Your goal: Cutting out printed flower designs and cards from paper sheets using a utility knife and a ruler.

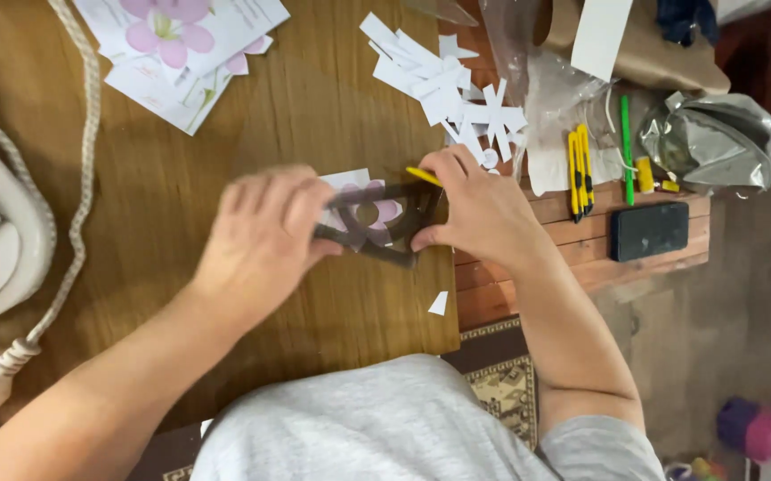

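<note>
The left hand (pixel 265 236) presses down flat on a dark see-through triangle ruler (pixel 385 227), and its fingers pinch the ruler's left end. The ruler lies on a small flower picture (pixel 363 198) on the wooden table (pixel 181 178). The right hand (pixel 479 209) is just beside it — it grips a yellow cutter (pixel 423 175) at the ruler's top edge, which runs left to right between the two hands.

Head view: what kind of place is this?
Probably a home craft corner: paper offcuts and yellow utility knives on a wooden board, flower printouts, patterned rug below.
</note>
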